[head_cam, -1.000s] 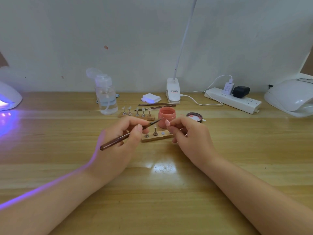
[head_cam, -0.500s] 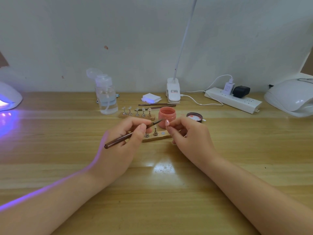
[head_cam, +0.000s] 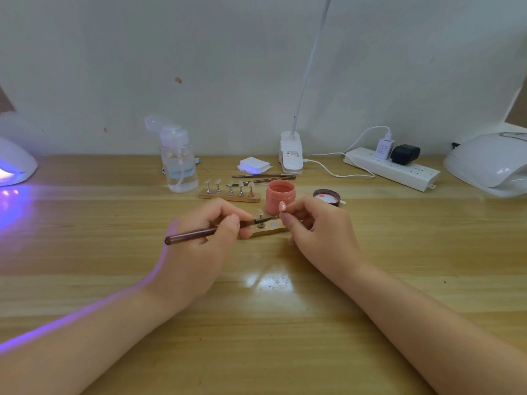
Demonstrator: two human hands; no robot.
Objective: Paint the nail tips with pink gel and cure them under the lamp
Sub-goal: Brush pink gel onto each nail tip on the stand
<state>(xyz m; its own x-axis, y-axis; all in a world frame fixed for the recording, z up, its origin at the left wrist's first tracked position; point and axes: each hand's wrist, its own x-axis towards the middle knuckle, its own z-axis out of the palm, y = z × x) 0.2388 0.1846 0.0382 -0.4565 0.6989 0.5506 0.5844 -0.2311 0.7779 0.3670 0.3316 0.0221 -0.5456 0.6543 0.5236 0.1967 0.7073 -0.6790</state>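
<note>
The left hand [head_cam: 199, 240] has its grip closed on a dark brown brush [head_cam: 199, 232], pinched between thumb and fingers, with the handle end pointing left and the bristle end reaching right toward the near wooden holder [head_cam: 268, 231]. The right hand [head_cam: 316, 226] has its grip pinched on a small stand carrying a pink nail tip [head_cam: 282, 206], held up just in front of the open pink gel jar [head_cam: 280, 196]. The brush tip sits below and to the left of that nail tip, apart from it, close to 1 metal stand [head_cam: 260, 220] upright on the near holder.

Behind the hands, a second wooden holder [head_cam: 229, 195] carries 5 stands with clear tips. The jar's lid [head_cam: 326, 197] lies just right of the jar. Farther back on the wooden surface [head_cam: 285, 323] are a clear pump bottle [head_cam: 179, 163], a white pad stack [head_cam: 253, 165], 2 spare brushes [head_cam: 262, 178], a clip lamp base [head_cam: 291, 152] and a power strip [head_cam: 390, 168]. A curing lamp [head_cam: 14, 163] glows violet at the far left; another white lamp [head_cam: 490, 163] sits at the far right.
</note>
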